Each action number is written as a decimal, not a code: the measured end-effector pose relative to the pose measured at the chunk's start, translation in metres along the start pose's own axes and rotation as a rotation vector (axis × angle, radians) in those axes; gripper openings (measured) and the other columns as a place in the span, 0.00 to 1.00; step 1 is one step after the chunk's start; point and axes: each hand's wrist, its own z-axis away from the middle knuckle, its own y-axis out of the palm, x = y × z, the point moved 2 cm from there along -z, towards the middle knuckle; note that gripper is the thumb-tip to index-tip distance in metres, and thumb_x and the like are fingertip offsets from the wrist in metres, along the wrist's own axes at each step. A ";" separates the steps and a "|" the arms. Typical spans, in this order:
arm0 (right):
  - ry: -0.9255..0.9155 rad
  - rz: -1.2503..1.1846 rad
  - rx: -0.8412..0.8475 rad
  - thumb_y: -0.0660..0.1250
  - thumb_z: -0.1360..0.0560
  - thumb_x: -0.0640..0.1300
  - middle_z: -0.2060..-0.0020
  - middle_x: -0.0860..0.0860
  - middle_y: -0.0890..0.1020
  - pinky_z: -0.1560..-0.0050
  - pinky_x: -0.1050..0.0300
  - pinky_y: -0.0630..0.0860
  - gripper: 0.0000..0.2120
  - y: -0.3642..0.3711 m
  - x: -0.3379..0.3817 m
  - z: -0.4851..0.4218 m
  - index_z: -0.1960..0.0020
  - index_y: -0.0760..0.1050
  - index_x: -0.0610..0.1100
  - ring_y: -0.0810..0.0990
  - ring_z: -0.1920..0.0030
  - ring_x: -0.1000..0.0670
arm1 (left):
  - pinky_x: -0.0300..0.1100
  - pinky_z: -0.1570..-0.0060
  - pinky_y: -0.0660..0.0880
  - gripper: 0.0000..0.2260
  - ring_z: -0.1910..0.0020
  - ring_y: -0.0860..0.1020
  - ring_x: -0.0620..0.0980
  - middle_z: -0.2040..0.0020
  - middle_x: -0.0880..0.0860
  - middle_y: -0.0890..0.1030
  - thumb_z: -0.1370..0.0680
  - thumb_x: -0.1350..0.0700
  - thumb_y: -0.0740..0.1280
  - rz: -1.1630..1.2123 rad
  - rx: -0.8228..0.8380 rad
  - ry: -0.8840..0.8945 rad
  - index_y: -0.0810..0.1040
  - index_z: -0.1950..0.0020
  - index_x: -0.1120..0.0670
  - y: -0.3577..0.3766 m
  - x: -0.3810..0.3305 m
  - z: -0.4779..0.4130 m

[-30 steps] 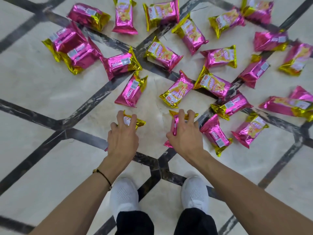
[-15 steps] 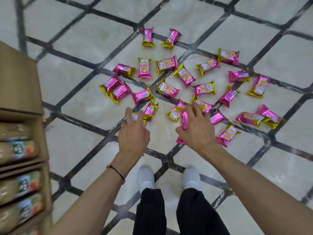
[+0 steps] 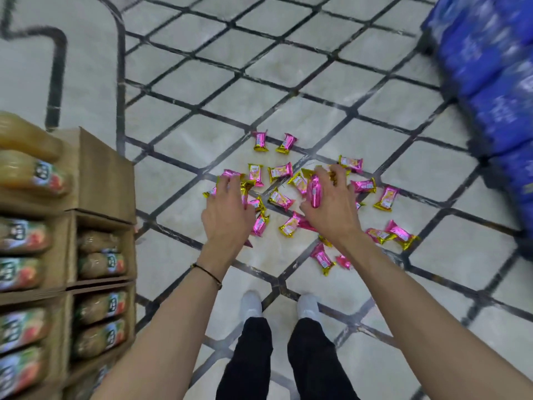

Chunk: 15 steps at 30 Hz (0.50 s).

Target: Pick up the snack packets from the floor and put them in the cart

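Several pink and gold snack packets (image 3: 280, 200) lie scattered on the pale tiled floor (image 3: 302, 67). My left hand (image 3: 227, 215) is raised above them and grips one pink and gold packet (image 3: 245, 188), whose gold end sticks out past my fingers. My right hand (image 3: 331, 209) is also up and holds another pink packet (image 3: 314, 192) upright between thumb and fingers. Both hands hang well above the floor. No cart is in view.
Cardboard boxes (image 3: 101, 180) with rows of juice bottles (image 3: 98, 267) stand stacked at the left. A blue wrapped stack of goods (image 3: 496, 82) fills the upper right. My white shoes (image 3: 251, 304) stand just below the packets.
Both hands closed on a packet each and lifted them off the floor. My head rose, so the packets look smaller and the boxes and blue stack came into view.
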 end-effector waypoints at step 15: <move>-0.064 0.102 -0.251 0.63 0.33 0.55 0.30 0.48 0.63 0.46 0.40 0.74 0.34 -0.219 0.061 0.013 0.28 0.61 0.52 0.70 0.42 0.36 | 0.51 0.63 0.75 0.17 0.54 0.77 0.61 0.39 0.54 0.72 0.25 0.53 0.67 -0.024 -0.173 0.233 0.69 0.39 0.53 -0.195 -0.117 0.006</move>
